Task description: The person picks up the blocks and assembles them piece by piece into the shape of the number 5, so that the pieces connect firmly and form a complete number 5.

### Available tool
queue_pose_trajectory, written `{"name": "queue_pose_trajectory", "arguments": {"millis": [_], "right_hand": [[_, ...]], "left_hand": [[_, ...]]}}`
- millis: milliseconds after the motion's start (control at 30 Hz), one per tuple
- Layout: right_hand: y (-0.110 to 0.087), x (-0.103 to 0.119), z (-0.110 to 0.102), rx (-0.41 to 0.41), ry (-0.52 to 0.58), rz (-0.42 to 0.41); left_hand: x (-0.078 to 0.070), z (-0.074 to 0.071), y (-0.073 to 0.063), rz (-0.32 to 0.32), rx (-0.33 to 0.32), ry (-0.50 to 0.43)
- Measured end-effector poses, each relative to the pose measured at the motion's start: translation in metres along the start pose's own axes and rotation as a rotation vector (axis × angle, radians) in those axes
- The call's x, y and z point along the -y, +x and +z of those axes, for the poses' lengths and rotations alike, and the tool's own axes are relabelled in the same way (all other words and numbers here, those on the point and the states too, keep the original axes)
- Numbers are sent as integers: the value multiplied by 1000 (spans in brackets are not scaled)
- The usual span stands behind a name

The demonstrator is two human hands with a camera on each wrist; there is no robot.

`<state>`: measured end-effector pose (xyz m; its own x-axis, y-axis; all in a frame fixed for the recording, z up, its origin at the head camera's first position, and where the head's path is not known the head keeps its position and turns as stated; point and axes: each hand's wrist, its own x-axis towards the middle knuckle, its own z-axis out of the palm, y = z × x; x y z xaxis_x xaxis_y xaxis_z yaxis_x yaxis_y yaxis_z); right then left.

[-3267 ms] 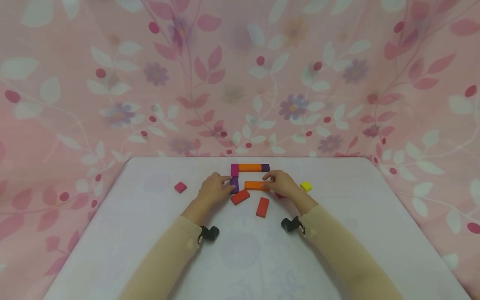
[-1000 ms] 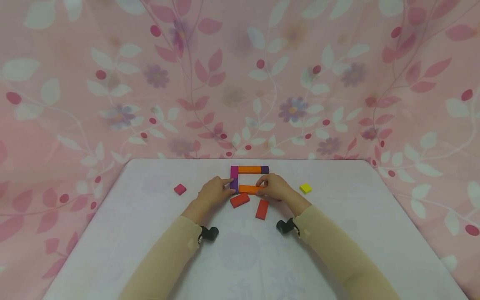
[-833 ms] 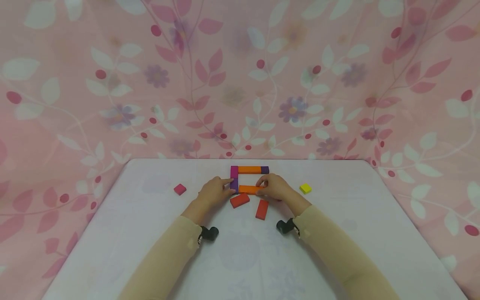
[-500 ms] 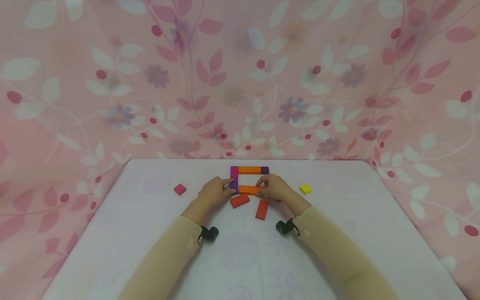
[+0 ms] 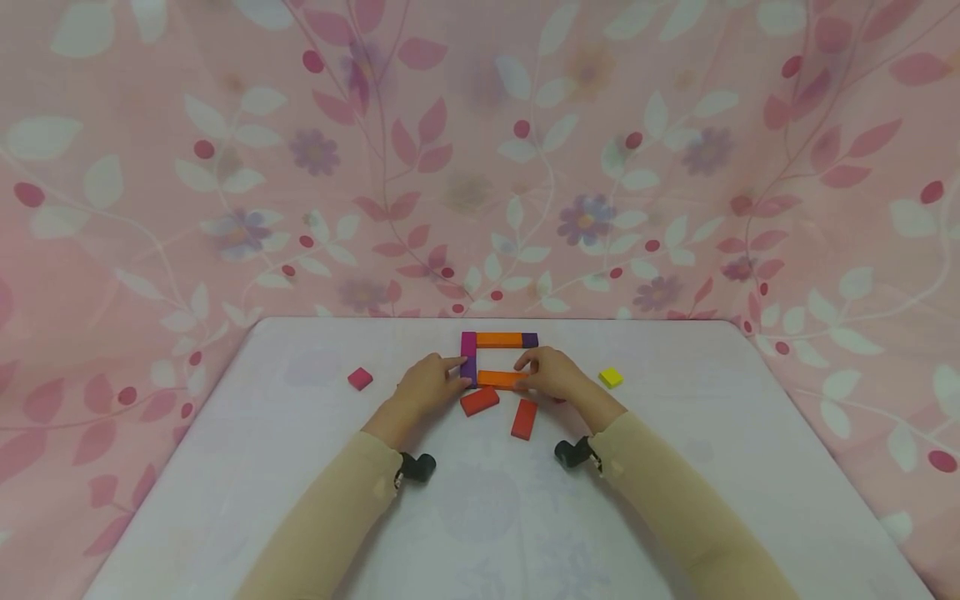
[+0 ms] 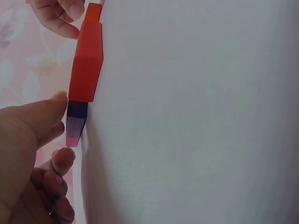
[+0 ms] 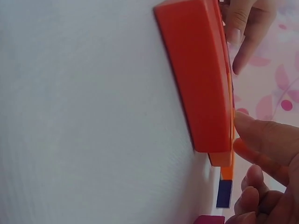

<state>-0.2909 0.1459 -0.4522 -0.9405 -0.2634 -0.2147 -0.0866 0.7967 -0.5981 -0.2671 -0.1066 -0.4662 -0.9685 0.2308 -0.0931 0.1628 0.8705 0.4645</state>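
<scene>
My left hand has its thumb and index finger at the near purple block. That block continues a magenta block toward me. At right angles to the purple block, a near orange block lies with its left end close against it. My right hand has thumb and index finger around the orange block's right end, which they partly hide. Behind, a far orange block runs from the magenta block to a small purple block. The left wrist view shows the left thumb beside the purple block.
Two red blocks, one slanted and one lengthwise, lie just in front. A pink block is off to the left, a yellow block to the right. A crimson piece shows under the right hand. Floral cloth hangs behind.
Since the oldest frame, my right hand has slid the near orange block left against the purple one. In the last half second that hand shifts very slightly right. My left hand stays put.
</scene>
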Motion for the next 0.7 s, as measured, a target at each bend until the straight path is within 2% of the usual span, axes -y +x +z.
{"name": "queue_pose_trajectory", "arguments": {"millis": [200,367,700], "right_hand": [[0,-3,0,1,-12,-36],[0,-3,1,6,0,-33],[0,-3,2,4,-10,-37]], "left_hand": [[1,0,-1,15,-3,14],[1,0,-1,31,-11,21],[0,-1,-1,24,-5,24]]}}
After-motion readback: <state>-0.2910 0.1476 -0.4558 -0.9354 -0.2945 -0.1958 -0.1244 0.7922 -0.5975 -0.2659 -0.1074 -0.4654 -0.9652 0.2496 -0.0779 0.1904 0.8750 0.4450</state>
